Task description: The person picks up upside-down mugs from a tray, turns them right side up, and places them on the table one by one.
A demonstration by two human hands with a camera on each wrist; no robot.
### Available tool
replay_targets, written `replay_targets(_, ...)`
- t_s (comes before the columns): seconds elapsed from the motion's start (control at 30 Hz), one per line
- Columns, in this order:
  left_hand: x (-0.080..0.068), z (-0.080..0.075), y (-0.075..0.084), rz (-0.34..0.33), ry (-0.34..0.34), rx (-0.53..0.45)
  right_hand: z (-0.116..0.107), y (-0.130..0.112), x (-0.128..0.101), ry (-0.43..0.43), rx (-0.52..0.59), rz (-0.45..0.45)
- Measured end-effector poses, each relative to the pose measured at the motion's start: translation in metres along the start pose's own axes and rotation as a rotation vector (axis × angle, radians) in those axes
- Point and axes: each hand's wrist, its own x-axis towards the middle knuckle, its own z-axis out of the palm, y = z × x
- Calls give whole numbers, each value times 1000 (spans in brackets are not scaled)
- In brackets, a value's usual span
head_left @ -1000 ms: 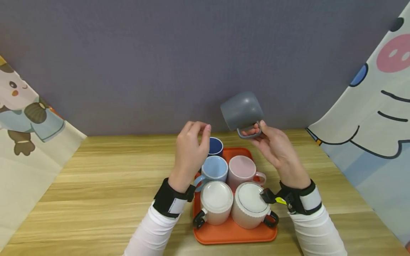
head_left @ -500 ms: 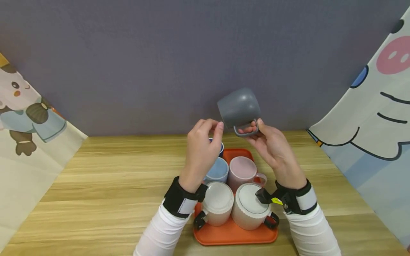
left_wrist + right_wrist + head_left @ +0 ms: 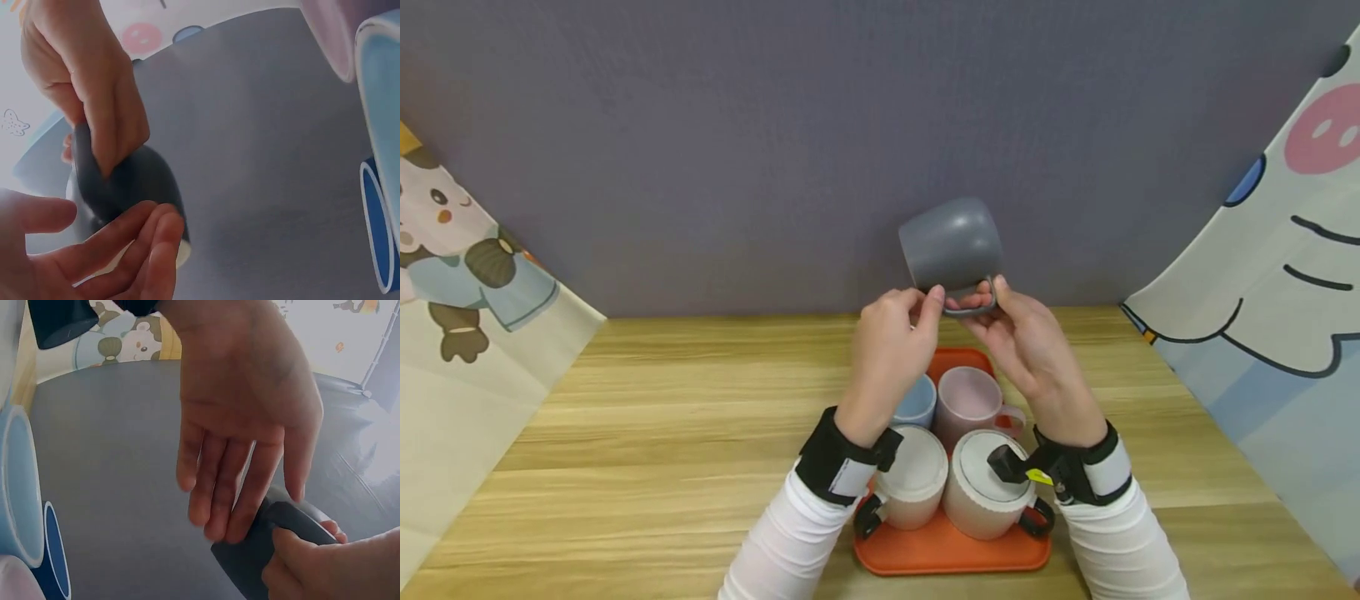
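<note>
Left grip (image 3: 891,346) nearer, grey mug (image 3: 953,243) shifted leftward

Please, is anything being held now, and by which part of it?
A dark grey mug, held by its handle in the right grip. Whether the left grip touches it, I cannot tell.

Grey backdrop (image 3: 760,167) behind; pale wood-grain tabletop (image 3: 662,433); cartoon-printed sheets (image 3: 1247,283) along both sides.

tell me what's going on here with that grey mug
A person's right hand grips the grey mug by its handle, holding it tilted in the air. The left hand is right by the mug; whether they touch is unclear. A pink mug and a light blue mug sit among those on the orange tray.
</note>
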Motion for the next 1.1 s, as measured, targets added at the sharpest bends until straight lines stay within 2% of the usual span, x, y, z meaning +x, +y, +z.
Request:
replay_targets(0.13, 0, 1, -6, -61, -81, -87, 3, 6, 1, 0, -18, 19)
replay_targets(0.23, 0, 1, -13, -124, -107, -190, 5, 11, 2, -2, -50, 34)
replay_targets(0.47, 5, 5, -26, -292, -161, -620, 9, 21, 6, 55, -113, 33)
replay_targets(0.67, 10, 2, -30, -418, -169, -847, 11, 25, 7, 99, -195, 48)
replay_targets(0.83, 12, -2, -32, -488, -178, -977, 10, 27, 7, 122, -268, 62)
replay_targets(1.1, 12, 1, -35, -534, -173, -1105, 9, 30, 7, 159, -348, 60)
